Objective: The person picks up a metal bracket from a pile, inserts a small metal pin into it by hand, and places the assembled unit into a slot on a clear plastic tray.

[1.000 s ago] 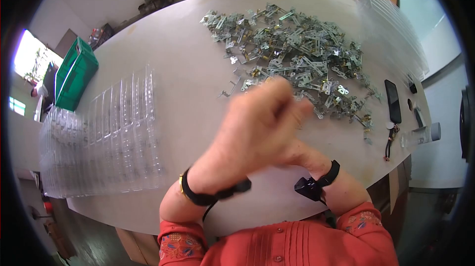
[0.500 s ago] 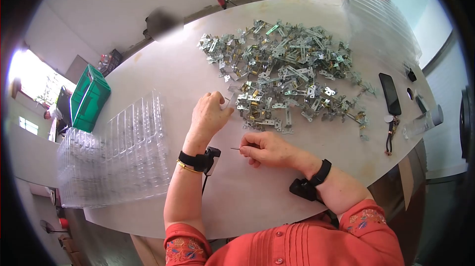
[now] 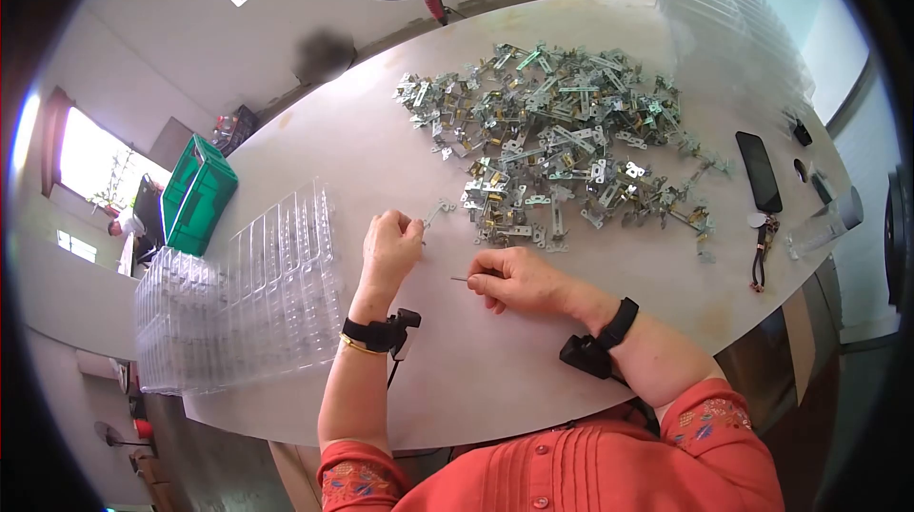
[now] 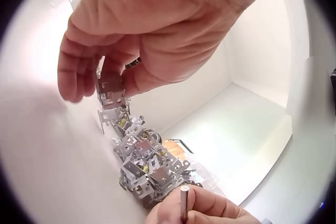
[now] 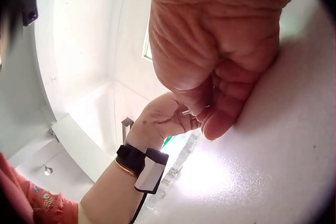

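Note:
Between the thumb and fingers of the left hand (image 3: 390, 250) is a metal bracket (image 4: 111, 90), which shows clearly in the left wrist view. The right hand (image 3: 519, 282) pinches a thin metal pin (image 3: 459, 278), its tip pointing toward the left hand; the round pin end (image 4: 184, 198) also shows in the left wrist view. Both hands are just above the table, apart from each other. Beyond them lies a heap of metal brackets (image 3: 562, 122) with brass-coloured parts.
Clear plastic trays (image 3: 257, 293) are stacked at the left, with more trays (image 3: 728, 36) at the back right. A green crate (image 3: 198, 196) stands at the far left. A phone (image 3: 758, 172), a strap and a clear bottle (image 3: 824, 223) lie on the right.
The hands were crossed near the heap one second ago and are now apart. Since half a second ago the left hand has drawn back slightly from the heap; the right hand has barely moved.

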Demonstrator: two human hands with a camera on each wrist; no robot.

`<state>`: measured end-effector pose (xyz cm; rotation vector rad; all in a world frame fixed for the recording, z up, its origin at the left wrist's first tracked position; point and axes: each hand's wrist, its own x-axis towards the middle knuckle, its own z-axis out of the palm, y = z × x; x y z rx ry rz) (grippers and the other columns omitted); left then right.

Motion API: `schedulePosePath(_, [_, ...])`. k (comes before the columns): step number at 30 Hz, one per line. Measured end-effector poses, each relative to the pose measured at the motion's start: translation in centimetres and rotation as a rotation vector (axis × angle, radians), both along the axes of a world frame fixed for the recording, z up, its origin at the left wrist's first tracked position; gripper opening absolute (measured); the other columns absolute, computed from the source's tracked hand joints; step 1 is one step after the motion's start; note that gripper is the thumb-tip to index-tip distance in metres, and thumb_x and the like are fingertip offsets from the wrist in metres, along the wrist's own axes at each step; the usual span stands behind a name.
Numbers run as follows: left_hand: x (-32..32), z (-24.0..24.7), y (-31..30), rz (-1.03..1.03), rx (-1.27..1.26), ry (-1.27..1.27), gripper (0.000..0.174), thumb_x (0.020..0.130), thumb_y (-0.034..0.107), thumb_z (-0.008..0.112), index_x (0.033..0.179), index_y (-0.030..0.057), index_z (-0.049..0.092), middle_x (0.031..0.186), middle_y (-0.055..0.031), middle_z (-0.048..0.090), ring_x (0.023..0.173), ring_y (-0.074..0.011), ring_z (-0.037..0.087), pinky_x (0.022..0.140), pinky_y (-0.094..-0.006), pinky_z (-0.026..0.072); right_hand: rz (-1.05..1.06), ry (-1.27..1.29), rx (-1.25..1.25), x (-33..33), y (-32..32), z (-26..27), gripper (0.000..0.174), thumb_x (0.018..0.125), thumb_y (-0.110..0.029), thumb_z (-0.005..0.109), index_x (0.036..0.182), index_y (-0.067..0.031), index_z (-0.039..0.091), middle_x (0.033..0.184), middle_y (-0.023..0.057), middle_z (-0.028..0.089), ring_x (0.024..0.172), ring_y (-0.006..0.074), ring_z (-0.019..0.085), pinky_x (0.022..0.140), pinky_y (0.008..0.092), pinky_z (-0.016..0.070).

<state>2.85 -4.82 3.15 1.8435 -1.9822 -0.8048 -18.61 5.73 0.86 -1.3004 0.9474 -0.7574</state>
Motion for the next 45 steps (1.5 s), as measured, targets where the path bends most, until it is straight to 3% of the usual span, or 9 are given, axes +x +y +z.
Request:
schedulePosePath(2, [-0.3,-1.3,0.4,-0.003,-0.325,-0.031,0.03,0.089,0.026,0.067,0.095,-0.0029,0.063,0.089,-0.0182,0.067,0.084,-0.0354,0.065,0.08,-0.0443,0.0511,0.006,0.009,-0.003,-0.1,-0.1,0.0,0.02,0.101,-0.021,0.06,0.101,-0.0012,0.064,0.083,0.0029,0.065,0.073,0.0104,0.066,0.065,0.0267,0.0576])
schedulePosePath(3, [-0.5,-1.5,0.5,-0.003,-0.323,-0.03,0.03,0.089,0.026,0.067,0.095,-0.0029,0.063,0.089,-0.0182,0.067,0.084,-0.0354,0.065,0.08,-0.0443,0.0511,0.011,0.017,-0.004,-0.1,-0.1,0.0,0.02,0.101,-0.021,0.06,0.101,-0.0013,0.064,0.083,0.0029,0.065,0.073,0.0104,0.066,0.065,0.0268,0.0576])
schedulePosePath(5, [-1.1,-1.5,0.8,-0.165,-0.53,-0.082,0.029,0.09,0.025,0.069,0.099,-0.0019,0.063,0.092,-0.0157,0.065,0.077,-0.0311,0.065,0.074,-0.0429,0.052,0.004,0.003,-0.01,-0.1,-0.1,0.0,0.021,0.1,-0.021,0.06,0.101,-0.0003,0.064,0.082,0.0042,0.065,0.072,0.0122,0.067,0.064,0.0278,0.0582])
schedulePosePath(12, [-1.5,-1.8,1.0,-0.169,-0.415,-0.198,0.028,0.089,0.021,0.068,0.104,-0.0033,0.062,0.087,-0.0189,0.067,0.082,-0.0314,0.067,0.078,-0.0423,0.052,0.003,-0.015,-0.028,-0.1,-0.1,-0.1,0.021,0.099,-0.02,0.06,0.101,0.0004,0.063,0.082,0.0054,0.065,0.072,0.0134,0.068,0.063,0.0288,0.0589])
schedulePosePath(15, [-1.4,-0.7,1.7,-0.097,-0.238,-0.028,0.028,0.091,0.02,0.066,0.105,-0.0045,0.062,0.082,-0.0154,0.068,0.083,-0.025,0.068,0.076,-0.0374,0.0535,0.006,-0.046,-0.029,-0.1,0.1,0.1,0.019,0.1,-0.02,0.06,0.101,-0.0014,0.064,0.082,0.0038,0.065,0.073,0.0115,0.066,0.062,0.0265,0.0566])
schedulePosePath(17, [-1.6,0.8,2.5,0.036,0.114,0.403,0.025,0.096,0.018,0.061,0.107,-0.0045,0.062,0.086,-0.0095,0.067,0.082,-0.0185,0.067,0.076,-0.0319,0.0544,-0.022,-0.08,-0.051,0.0,0.4,0.9,0.018,0.101,-0.02,0.06,0.101,-0.0029,0.064,0.081,0.0025,0.064,0.072,0.0101,0.064,0.062,0.0252,0.0548])
schedulePosePath(20, [-1.7,1.4,4.2,-0.002,0.217,0.88,0.024,0.101,0.018,0.055,0.11,-0.0033,0.061,0.09,-0.0054,0.066,0.081,-0.0155,0.065,0.075,-0.0302,0.0548,-0.136,-0.173,-0.093,0.2,0.4,1.4,0.015,0.103,-0.02,0.058,0.102,-0.0059,0.063,0.08,0.0002,0.063,0.071,0.0076,0.062,0.061,0.0232,0.0517])
schedulePosePath(27, [-2.1,0.1,6.2,-0.114,0.42,1.272,0.024,0.102,0.019,0.052,0.112,-0.0012,0.06,0.089,-0.0047,0.063,0.079,-0.0158,0.064,0.076,-0.0322,0.0542,-0.402,-0.255,-0.12,-0.1,0.1,2.0,0.013,0.103,-0.021,0.059,0.103,-0.0083,0.061,0.078,-0.0012,0.06,0.068,0.0064,0.058,0.059,0.0236,0.0502])
schedulePosePath(45, [-1.3,-1.5,6.5,-0.051,0.322,1.208,0.021,0.103,0.023,0.055,0.104,0.003,0.061,0.078,0.0017,0.053,0.066,-0.0075,0.049,0.062,-0.024,0.0427,-0.408,-0.101,-0.079,1.2,0.9,2.5,0.012,0.104,-0.015,0.058,0.106,-0.0045,0.061,0.077,-0.0013,0.061,0.066,0.006,0.057,0.06,0.0231,0.0508])
